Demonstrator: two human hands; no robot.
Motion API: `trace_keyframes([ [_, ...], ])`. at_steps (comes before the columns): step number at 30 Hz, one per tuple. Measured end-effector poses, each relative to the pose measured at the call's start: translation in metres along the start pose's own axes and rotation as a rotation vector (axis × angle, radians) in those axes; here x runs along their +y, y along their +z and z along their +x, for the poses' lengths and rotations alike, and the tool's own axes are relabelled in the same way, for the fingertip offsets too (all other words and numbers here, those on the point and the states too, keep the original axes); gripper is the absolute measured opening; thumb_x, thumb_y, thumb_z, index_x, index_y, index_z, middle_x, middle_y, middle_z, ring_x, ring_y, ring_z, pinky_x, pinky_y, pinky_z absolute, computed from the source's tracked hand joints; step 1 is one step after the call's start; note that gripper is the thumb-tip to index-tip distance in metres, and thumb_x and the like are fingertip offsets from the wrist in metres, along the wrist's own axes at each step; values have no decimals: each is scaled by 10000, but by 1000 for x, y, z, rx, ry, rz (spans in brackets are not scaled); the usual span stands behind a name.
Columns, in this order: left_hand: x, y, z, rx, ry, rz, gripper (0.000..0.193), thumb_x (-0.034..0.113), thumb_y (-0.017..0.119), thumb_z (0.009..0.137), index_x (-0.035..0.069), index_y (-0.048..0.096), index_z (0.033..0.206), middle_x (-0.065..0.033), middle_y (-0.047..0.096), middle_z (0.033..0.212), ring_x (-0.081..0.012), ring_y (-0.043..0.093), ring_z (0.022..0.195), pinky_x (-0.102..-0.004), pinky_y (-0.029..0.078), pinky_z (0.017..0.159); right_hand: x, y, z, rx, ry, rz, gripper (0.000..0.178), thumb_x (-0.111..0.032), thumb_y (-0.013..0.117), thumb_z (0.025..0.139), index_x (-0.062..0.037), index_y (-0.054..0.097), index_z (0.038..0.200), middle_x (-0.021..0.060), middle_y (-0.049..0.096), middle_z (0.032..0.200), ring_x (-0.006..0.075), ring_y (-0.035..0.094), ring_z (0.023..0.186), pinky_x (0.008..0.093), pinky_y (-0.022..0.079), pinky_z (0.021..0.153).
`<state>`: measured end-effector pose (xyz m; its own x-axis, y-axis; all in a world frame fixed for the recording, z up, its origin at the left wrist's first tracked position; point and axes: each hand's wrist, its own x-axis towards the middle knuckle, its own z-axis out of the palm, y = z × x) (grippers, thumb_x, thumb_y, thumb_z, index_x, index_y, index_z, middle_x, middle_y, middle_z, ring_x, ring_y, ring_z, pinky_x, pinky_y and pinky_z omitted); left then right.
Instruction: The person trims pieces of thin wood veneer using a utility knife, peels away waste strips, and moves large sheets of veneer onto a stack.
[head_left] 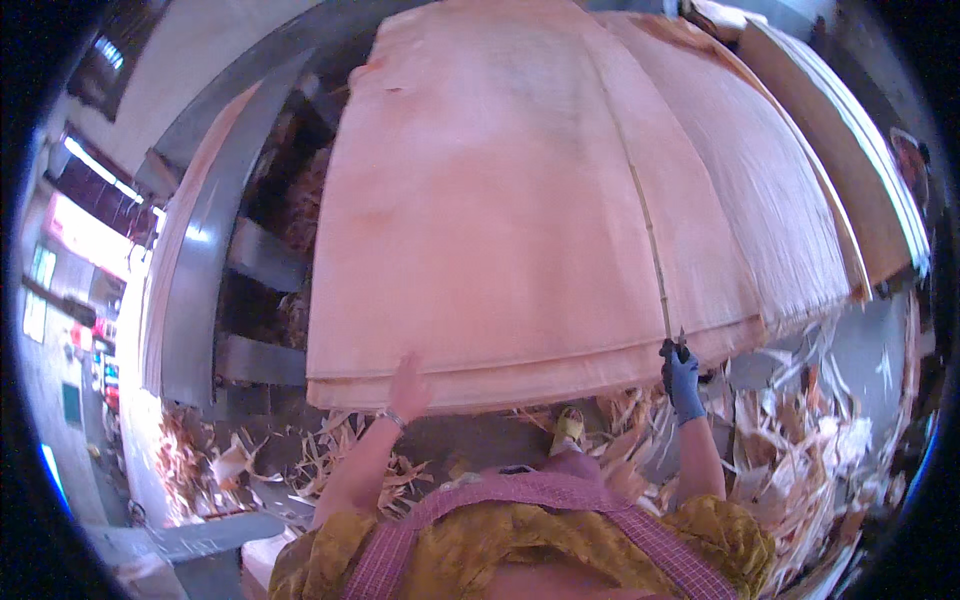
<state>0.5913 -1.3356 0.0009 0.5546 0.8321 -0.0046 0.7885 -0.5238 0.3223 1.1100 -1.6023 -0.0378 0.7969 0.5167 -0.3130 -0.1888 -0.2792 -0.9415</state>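
Observation:
A wide stack of thin pinkish wood veneer sheets [470,230] spreads out in front of me, its layered edge facing my body. My left hand [408,390], bare and slightly blurred, lies at the near left part of that edge with its fingers stretched forward over the top sheet. At the near right edge, my right hand [684,382] in a blue-grey glove is closed round the dark handle end of a long thin bamboo stick [648,225]. From the hand the stick runs away over the sheets toward the far side.
Torn veneer scraps [800,440] litter the floor at the right, with more at the left. Grey metal beams [265,255] stand left of the stack. Another pile of sheets [840,140] lies at the far right. My yellowish shoe [568,425] shows below the stack's edge.

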Motion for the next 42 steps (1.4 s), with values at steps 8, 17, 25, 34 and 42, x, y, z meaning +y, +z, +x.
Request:
trace_keyframes([
  [8, -102, -80, -191, -5, -195, -303, 719, 238, 661, 792, 69, 361, 1424, -258, 427, 1379, -424, 438, 1256, -471, 389, 1040, -90, 222, -129, -115, 40, 94, 353, -449, 650, 903, -122, 591, 785, -52, 386, 458, 69, 334, 329, 257, 228, 315],
  [17, -308, -136, -320, 61, -522, -288, 661, 270, 690, 782, 86, 422, 1358, -240, 509, 1245, -416, 539, 1107, -485, 492, 872, -131, 535, -159, -403, 28, 145, 428, -529, 602, 894, -108, 593, 817, -25, 462, 494, 119, 427, 352, 278, 323, 325],
  [25, -483, -168, -270, 28, -431, -378, 601, 334, 646, 817, 96, 455, 1334, -217, 539, 1286, -439, 472, 1218, -496, 436, 988, -183, 707, -100, -686, 125, -63, 445, -560, 622, 863, -129, 558, 771, -11, 493, 530, 125, 469, 393, 285, 340, 328],
  [34, -688, -240, -210, -291, -397, -220, 693, 386, 694, 788, 127, 442, 1378, -205, 498, 1296, -404, 546, 1129, -471, 485, 923, -169, 805, -123, -169, 10, -176, 415, -532, 611, 883, -155, 542, 723, -19, 480, 503, 130, 422, 345, 291, 323, 324],
  [42, -779, -277, -22, -247, 4, -257, 679, 347, 681, 808, 83, 437, 1384, -207, 495, 1288, -377, 568, 1115, -445, 481, 932, -198, 869, -141, -400, 110, -252, 365, -425, 583, 927, -161, 471, 701, -13, 460, 506, 137, 432, 370, 315, 366, 344],
])
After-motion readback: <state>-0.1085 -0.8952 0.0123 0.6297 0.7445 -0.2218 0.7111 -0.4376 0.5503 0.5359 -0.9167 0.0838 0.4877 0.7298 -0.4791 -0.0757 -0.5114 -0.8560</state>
